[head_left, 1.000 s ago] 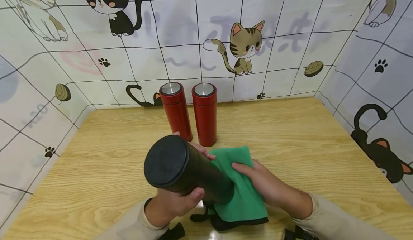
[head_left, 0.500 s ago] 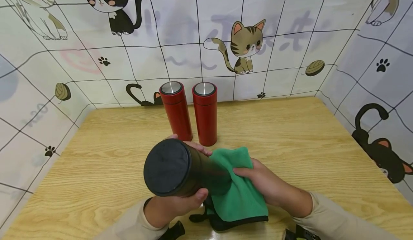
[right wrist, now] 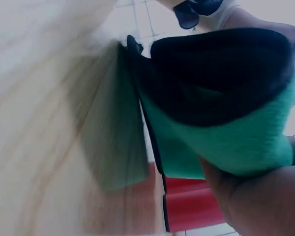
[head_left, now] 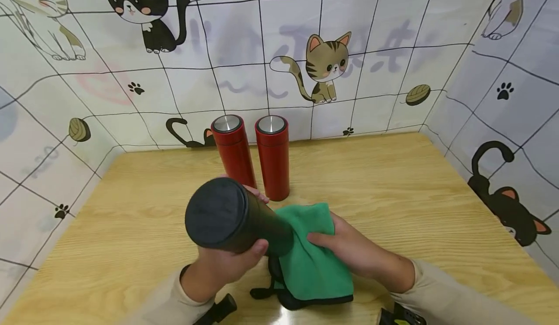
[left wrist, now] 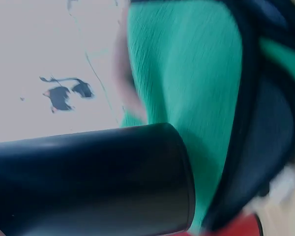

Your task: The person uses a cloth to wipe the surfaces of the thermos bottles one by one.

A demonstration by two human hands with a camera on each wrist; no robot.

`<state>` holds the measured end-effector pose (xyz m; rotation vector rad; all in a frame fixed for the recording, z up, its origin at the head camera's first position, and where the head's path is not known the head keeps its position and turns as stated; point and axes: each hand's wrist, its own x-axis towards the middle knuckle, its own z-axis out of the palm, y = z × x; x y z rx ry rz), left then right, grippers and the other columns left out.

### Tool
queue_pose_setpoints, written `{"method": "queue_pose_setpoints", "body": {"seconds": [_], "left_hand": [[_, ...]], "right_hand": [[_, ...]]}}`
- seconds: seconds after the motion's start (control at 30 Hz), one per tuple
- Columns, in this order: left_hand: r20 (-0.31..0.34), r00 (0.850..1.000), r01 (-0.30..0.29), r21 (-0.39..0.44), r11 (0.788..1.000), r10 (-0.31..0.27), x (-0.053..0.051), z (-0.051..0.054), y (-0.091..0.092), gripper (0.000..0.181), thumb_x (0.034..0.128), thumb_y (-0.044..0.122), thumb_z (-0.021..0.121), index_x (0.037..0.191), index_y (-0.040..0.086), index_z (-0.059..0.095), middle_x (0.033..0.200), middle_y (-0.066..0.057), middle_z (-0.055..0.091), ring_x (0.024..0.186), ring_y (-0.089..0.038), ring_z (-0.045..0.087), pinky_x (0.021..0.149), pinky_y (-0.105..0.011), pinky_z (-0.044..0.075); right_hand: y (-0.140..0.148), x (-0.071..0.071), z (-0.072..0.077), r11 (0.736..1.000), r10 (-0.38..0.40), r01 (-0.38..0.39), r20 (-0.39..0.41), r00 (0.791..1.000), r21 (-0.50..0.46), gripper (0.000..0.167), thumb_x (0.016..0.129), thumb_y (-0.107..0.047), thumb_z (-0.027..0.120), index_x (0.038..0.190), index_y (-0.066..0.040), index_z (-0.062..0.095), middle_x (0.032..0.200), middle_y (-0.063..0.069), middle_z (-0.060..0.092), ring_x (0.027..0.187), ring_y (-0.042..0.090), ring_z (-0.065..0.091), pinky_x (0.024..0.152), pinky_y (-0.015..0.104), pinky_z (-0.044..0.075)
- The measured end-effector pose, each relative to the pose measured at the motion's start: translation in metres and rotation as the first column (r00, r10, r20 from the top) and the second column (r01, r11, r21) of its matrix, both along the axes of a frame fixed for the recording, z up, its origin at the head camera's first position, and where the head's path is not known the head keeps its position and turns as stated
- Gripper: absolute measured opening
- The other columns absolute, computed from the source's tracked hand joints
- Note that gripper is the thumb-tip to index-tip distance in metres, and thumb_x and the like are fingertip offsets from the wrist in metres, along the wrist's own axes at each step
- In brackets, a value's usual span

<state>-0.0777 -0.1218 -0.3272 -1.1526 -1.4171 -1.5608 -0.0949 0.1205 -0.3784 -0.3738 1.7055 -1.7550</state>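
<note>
My left hand (head_left: 227, 264) grips a black cylindrical flask (head_left: 262, 223), thumb along its near side. The flask tilts, its flat round end toward the head camera and its other end against a soft green cloth (head_left: 314, 262) with black edging. In the left wrist view, the flask (left wrist: 93, 182) overlaps the green cloth (left wrist: 187, 64). My right hand (head_left: 349, 245) holds the cloth, thumb on the green face. In the right wrist view, the cloth (right wrist: 241, 142) curves around a dark hollow; whether it is a pouch or a folded sheet I cannot tell.
Two red flasks (head_left: 272, 165) with steel-topped lids stand upright at the back of the wooden table (head_left: 371, 179). White cat-printed sheets (head_left: 371, 14) form walls behind and at both sides. A black strap-like piece (head_left: 262, 293) hangs from the cloth.
The black flask has drawn slightly left relative to the green cloth, so less of the two overlaps. The head view has shifted a little. Both hands keep their holds.
</note>
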Motion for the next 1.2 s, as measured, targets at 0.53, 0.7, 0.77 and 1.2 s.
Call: {"method": "queue_pose_setpoints", "body": {"seconds": [0.53, 0.7, 0.77, 1.2], "left_hand": [[0.472, 0.747, -0.47, -0.123, 0.874, 0.468, -0.057, 0.011, -0.111, 0.071, 0.0778, -0.004, 0.075, 0.139, 0.011, 0.042, 0.125, -0.001, 0.056, 0.11, -0.02, 0.059, 0.092, -0.026, 0.049], [0.562, 0.632, -0.46, -0.282, 0.842, 0.534, -0.082, 0.002, -0.126, 0.07, 0.0834, 0.008, 0.076, 0.141, 0.02, 0.038, 0.126, 0.007, 0.051, 0.114, -0.014, 0.055, 0.093, -0.025, 0.047], [0.578, 0.603, -0.445, -0.329, 0.833, 0.55, -0.092, -0.001, -0.129, 0.072, 0.0844, 0.013, 0.077, 0.142, 0.021, 0.036, 0.128, 0.007, 0.05, 0.117, -0.012, 0.053, 0.096, -0.028, 0.046], [0.649, 0.527, -0.401, -0.381, 0.833, 0.55, -0.115, -0.015, -0.139, 0.074, 0.0889, 0.025, 0.074, 0.146, 0.027, 0.027, 0.135, 0.005, 0.044, 0.122, -0.012, 0.047, 0.106, -0.042, 0.042]], "right_hand": [[0.022, -0.04, 0.003, 0.815, 0.245, 0.155, -0.573, 0.782, 0.559, 0.019, 0.092, -0.023, 0.073, 0.108, -0.015, 0.068, 0.09, -0.003, 0.064, 0.071, 0.008, 0.054, 0.061, 0.022, 0.048], [0.03, -0.038, 0.001, 0.732, 0.372, 0.152, -0.577, 0.727, 0.664, 0.013, 0.092, -0.027, 0.072, 0.1, -0.019, 0.067, 0.074, -0.011, 0.057, 0.063, 0.002, 0.048, 0.058, 0.02, 0.042], [0.032, -0.037, -0.001, 0.701, 0.406, 0.143, -0.556, 0.726, 0.698, 0.013, 0.093, -0.029, 0.071, 0.1, -0.02, 0.065, 0.071, -0.012, 0.054, 0.062, 0.001, 0.046, 0.057, 0.02, 0.04], [0.031, -0.035, -0.002, 0.644, 0.513, -0.002, -0.43, 0.742, 0.765, 0.018, 0.1, -0.035, 0.06, 0.091, -0.021, 0.054, 0.068, -0.011, 0.049, 0.057, 0.002, 0.045, 0.056, 0.021, 0.038]]}}
